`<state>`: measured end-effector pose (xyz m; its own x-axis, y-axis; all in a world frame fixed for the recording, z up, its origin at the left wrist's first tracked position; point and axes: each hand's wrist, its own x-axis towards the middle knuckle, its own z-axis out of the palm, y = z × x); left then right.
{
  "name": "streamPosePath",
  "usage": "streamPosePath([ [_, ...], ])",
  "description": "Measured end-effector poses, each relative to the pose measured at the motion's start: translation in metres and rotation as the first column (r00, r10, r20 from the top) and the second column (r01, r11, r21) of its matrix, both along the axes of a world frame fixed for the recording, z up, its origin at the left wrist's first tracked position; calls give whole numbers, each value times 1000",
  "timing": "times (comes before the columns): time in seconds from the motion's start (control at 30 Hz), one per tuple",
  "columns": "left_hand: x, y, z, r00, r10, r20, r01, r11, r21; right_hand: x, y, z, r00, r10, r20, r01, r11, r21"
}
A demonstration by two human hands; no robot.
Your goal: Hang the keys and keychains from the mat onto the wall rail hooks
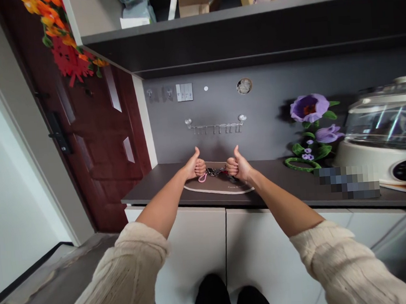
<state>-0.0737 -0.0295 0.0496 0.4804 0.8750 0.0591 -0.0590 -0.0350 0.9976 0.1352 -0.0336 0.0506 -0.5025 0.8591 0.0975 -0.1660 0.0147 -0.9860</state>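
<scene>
My left hand (195,166) is a fist with the thumb pointing up, above the left part of a brown mat (215,186) with a pale edge. My right hand (238,165) makes the same thumbs-up over the mat's right part. Neither fist shows anything inside. Between them on the mat lies a bunch of keys (211,172), partly hidden by my right hand. A pink loop (202,177) lies just under my left fingers; I cannot tell if they touch it. On the wall behind hangs a clear rail with small hooks (215,126).
A dark shelf (215,35) overhangs the counter (282,188). Purple knitted flowers (309,108) and a white appliance with a clear top (370,156) stand to the right, near a blurred-out patch. At left is a dark red door (107,177) with orange flowers hanging.
</scene>
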Motion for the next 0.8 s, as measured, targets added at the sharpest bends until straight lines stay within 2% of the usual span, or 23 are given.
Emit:
streamPosePath([
  [0.13, -3, 2, 9, 997, 72, -42, -70, 996, 54, -8, 5, 7, 999, -40, 7, 39, 998, 48],
  [0.23, -6, 8, 10, 982, 183, -49, -171, 969, 179, -19, 11, 10, 997, -74, -4, 74, 992, 106],
  [0.3, -10, 14, 9, 956, 292, -32, -269, 914, 303, -28, 15, 11, 993, -115, -27, 117, 983, 144],
  [0.43, -18, 31, 5, 836, 548, -39, -458, 734, 502, -49, 26, 10, 965, -250, -80, 261, 946, 190],
  [0.5, -22, 40, 2, 769, 637, -54, -499, 650, 573, -59, 32, 7, 943, -324, -81, 334, 920, 205],
  [0.6, -27, 51, -6, 681, 728, -83, -502, 546, 671, -73, 43, 3, 905, -419, -73, 423, 873, 243],
  [0.67, -29, 57, -14, 632, 767, -109, -487, 503, 715, -81, 50, -2, 883, -466, -53, 462, 846, 265],
  [0.8, -30, 65, -34, 569, 805, -168, -437, 469, 768, -89, 67, -16, 850, -526, 4, 498, 807, 318],
])
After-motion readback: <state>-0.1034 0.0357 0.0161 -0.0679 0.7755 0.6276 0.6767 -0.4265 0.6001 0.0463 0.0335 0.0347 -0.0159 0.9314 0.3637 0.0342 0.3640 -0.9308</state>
